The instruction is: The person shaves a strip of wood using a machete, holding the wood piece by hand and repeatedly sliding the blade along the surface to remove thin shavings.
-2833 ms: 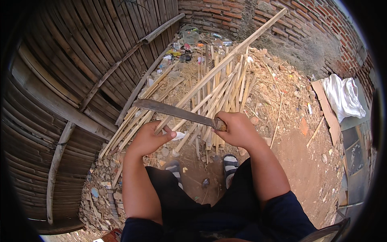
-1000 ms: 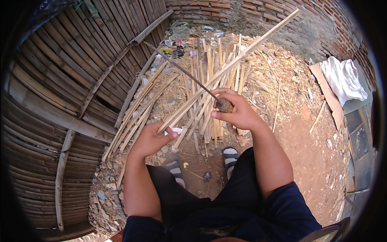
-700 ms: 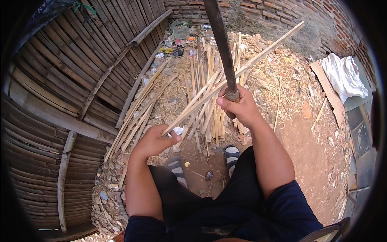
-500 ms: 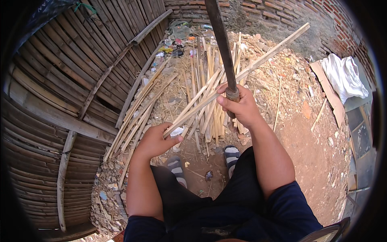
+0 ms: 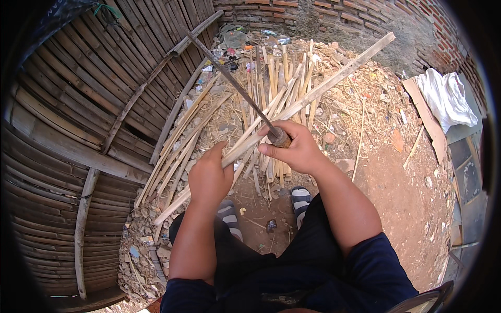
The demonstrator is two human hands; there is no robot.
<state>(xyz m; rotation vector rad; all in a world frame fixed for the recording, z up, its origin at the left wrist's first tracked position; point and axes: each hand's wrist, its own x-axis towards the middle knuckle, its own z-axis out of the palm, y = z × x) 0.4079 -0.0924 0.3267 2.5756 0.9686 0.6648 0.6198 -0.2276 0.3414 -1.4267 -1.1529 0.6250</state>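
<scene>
My left hand [image 5: 209,175] is closed round a long pale bamboo strip [image 5: 347,75]. The strip runs slantwise from beside my left knee up to the far right. My right hand [image 5: 296,148] grips the round wooden handle of a machete [image 5: 235,81], whose dark, narrow blade points to the far left. That blade crosses above the strip, and my right fingers lie against the strip near the handle. Whether the cutting edge touches it, I cannot tell. Beyond both hands lies a loose pile of similar strips [image 5: 274,78] on the ground.
More strips [image 5: 177,141] lean along the bamboo slat wall [image 5: 57,141] at left. A brick wall [image 5: 355,18] stands at the back. Straw and litter cover the rubble [image 5: 344,109]. At right, a white sack [image 5: 449,99] lies by a cardboard sheet [image 5: 425,120]. My sandalled feet [image 5: 300,206] stand close.
The machete blade has swung from pointing up and away to pointing far left. My right hand has come nearer and leftward. The strip's near end now shows beyond my left hand.
</scene>
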